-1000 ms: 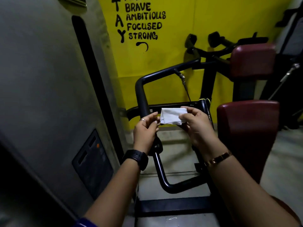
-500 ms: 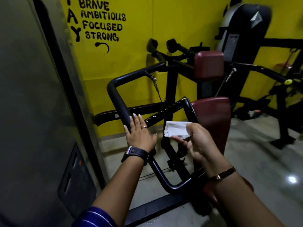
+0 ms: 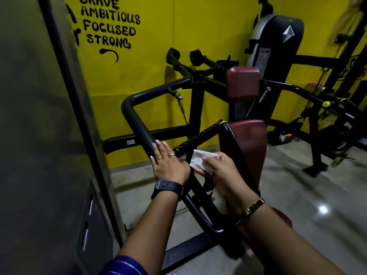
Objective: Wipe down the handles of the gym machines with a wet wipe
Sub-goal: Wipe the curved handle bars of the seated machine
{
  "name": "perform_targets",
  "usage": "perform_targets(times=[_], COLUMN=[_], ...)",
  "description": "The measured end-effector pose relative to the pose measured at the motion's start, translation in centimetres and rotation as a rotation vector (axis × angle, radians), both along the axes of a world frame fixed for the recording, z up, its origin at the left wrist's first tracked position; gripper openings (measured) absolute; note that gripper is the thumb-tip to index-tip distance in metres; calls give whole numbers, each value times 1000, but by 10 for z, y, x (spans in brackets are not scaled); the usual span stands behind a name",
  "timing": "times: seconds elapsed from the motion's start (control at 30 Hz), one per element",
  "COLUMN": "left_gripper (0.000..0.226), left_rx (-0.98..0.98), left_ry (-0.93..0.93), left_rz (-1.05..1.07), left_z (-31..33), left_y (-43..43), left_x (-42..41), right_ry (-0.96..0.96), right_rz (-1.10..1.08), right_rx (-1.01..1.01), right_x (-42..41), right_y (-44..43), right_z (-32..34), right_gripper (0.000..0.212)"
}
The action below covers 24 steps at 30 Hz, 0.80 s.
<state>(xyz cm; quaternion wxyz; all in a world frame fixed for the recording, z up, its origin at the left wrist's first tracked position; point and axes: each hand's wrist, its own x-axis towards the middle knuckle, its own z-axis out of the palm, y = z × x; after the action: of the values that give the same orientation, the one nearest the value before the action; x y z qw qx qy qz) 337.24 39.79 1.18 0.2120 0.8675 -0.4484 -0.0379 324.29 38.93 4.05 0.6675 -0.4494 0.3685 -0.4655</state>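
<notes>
Head view: the left hand (image 3: 168, 165) and the right hand (image 3: 222, 171) meet at a black gym machine in front of a yellow wall (image 3: 208, 36).
Left hand: open, with the fingers straight and laid flat on the bent handle (image 3: 137, 124); it holds nothing.
Right hand: thumb and fingers pinch the wet wipe (image 3: 200, 160), and most of the folded pad sticks out toward the left hand.
Wet wipe: white and folded, just right of the handle and in front of the textured crossbar (image 3: 198, 137). I cannot tell whether it touches metal.
Handle: a thick, smooth tube fixed to the frame, running from low near the floor up to a bend.
Feel: the wipe is probably light, limp and damp, so it may bunch or slip out of a fingertip pinch. The tube looks stiff and unlikely to give.
Hold: wrapping the wipe round the tube under the palm and fingers looks best, while the flat hand steadies the bar.
Nearby: a maroon seat pad (image 3: 250, 139) stands to the right.
</notes>
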Motion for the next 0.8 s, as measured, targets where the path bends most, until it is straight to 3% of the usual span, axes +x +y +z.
perform_targets(times=[0.13, 0.23, 0.3, 0.4, 0.47, 0.53, 0.67, 0.8], left_gripper=[89, 91, 93, 98, 99, 98, 97, 95], left_rx=[-23, 2, 29, 84, 112, 110, 107, 128], left_ry=[58, 44, 34, -13, -54, -88, -153, -155], left_rz=[47, 38, 34, 40, 40, 8, -62, -83], left_z=[2, 3, 3, 3, 3, 2, 0, 2], left_y=[2, 2, 1, -1, -2, -4, -4, -4], left_x=[0, 0, 0, 0, 0, 0, 0, 1], right_ry=[317, 595, 834, 1180, 1275, 1275, 1388, 1395], right_rz=[-51, -89, 5, 309, 374, 297, 70, 209], right_rx=[-277, -671, -937, -1240, -1334, -1380, -1284, -1344], right_x=[14, 31, 43, 55, 51, 42, 38, 49], right_y=[-22, -36, -46, -61, -67, -71, -80, -74], right_z=[4, 11, 9, -9, -22, -28, -22, -27], right_gripper=[14, 28, 46, 58, 65, 69, 77, 71])
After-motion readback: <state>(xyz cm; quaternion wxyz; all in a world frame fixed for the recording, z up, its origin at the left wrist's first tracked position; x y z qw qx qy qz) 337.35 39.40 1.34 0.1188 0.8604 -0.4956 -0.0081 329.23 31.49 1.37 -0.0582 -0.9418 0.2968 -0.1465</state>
